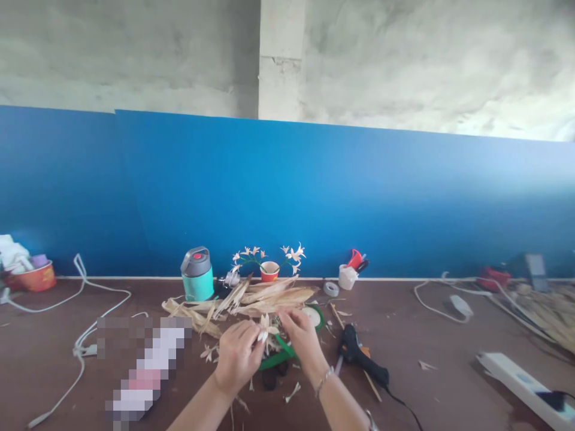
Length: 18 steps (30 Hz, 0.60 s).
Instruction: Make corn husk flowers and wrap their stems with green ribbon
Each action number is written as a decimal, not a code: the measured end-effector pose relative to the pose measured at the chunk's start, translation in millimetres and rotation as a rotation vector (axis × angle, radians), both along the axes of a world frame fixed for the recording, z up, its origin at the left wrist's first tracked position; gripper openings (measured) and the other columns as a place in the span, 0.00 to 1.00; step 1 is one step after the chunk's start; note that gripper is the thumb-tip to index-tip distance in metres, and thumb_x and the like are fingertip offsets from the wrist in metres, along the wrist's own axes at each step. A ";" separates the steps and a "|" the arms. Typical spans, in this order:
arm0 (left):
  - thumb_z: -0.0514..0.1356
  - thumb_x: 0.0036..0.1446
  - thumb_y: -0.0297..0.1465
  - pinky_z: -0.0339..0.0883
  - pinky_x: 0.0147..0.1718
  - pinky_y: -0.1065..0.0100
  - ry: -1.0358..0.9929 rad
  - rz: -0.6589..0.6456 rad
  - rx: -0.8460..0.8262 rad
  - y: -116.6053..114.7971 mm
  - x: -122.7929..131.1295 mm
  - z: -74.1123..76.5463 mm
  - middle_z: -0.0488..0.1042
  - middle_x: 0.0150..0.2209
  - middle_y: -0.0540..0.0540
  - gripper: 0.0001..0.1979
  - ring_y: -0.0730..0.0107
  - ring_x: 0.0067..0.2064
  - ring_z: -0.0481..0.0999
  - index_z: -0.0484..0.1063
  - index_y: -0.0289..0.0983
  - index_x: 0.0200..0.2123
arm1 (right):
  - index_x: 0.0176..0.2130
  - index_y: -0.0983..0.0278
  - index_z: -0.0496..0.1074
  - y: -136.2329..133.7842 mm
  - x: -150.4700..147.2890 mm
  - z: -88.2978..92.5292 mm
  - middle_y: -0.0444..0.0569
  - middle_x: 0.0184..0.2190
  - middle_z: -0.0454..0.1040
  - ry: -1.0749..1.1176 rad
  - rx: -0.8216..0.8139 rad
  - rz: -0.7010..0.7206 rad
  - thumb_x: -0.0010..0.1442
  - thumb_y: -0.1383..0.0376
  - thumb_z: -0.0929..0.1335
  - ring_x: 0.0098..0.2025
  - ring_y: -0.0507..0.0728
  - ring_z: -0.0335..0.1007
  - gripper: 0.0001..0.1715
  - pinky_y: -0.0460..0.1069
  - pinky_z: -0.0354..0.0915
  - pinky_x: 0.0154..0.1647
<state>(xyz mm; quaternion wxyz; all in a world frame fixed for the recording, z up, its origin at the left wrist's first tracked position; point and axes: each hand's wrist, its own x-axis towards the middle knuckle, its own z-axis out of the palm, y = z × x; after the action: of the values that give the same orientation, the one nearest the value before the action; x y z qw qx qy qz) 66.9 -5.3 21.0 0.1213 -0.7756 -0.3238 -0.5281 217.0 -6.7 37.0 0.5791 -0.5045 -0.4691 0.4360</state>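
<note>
My left hand (238, 353) is closed in a pinch on a small pale flower (266, 330) that looks made of dried corn husk. Just right of the flower, my right hand (302, 336) has its fingertips drawn together; whatever they hold is too small to make out. Under and between the hands lie a green tape strip (276, 360) and loose husk petals. Beyond them spreads a pile of dried corn husks (274, 294). A black glue gun (362, 357) rests to the right, beside a thin wooden stick (374, 386).
At the back stand a teal flask (197, 281), a red paper cup (269, 272) with finished flower stems, a tape roll (331, 290) and a white cup (347, 278) of tools. White cables (81, 335) run left; a power strip (523, 386) lies right. A blue partition (314, 191) closes the back.
</note>
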 end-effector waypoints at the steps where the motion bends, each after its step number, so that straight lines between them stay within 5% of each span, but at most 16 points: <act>1: 0.55 0.55 0.24 0.66 0.28 0.69 0.013 0.005 0.017 -2.4 -1.2 -3.8 0.72 0.22 0.48 0.07 0.68 0.26 0.73 0.69 0.37 0.26 | 0.21 0.66 0.70 -4.1 -2.0 -5.1 0.42 0.17 0.63 -0.035 0.044 -0.023 0.48 0.53 0.69 0.21 0.50 0.55 0.18 0.45 0.52 0.22; 4: 0.54 0.56 0.25 0.68 0.30 0.69 0.023 0.008 0.034 -7.1 -4.3 -12.6 0.74 0.23 0.47 0.07 0.68 0.27 0.74 0.70 0.37 0.28 | 0.29 0.65 0.73 -19.6 -6.0 -18.2 0.47 0.25 0.70 -0.247 0.257 -0.090 0.54 0.56 0.66 0.27 0.53 0.61 0.15 0.47 0.57 0.29; 7: 0.53 0.57 0.25 0.68 0.29 0.68 0.032 0.001 0.043 -7.4 -7.1 -15.2 0.74 0.23 0.47 0.07 0.68 0.27 0.75 0.70 0.37 0.29 | 0.27 0.65 0.70 -33.4 -8.4 -25.2 0.46 0.24 0.67 -0.324 0.371 -0.040 0.58 0.58 0.64 0.28 0.53 0.61 0.15 0.47 0.57 0.31; 18: 0.53 0.56 0.26 0.63 0.25 0.69 0.078 0.012 0.079 -5.4 -6.3 -13.5 0.70 0.20 0.48 0.09 0.70 0.23 0.70 0.68 0.37 0.25 | 0.22 0.64 0.62 -36.3 -10.3 -20.6 0.41 0.20 0.55 -0.016 0.160 0.119 0.54 0.54 0.67 0.25 0.50 0.48 0.19 0.45 0.50 0.25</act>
<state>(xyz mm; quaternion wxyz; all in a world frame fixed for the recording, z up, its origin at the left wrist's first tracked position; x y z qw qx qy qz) 60.6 -10.6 7.5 0.1676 -0.7884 -0.3022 -0.5090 206.8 -43.0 16.4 0.5867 -0.4313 -0.5363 0.4268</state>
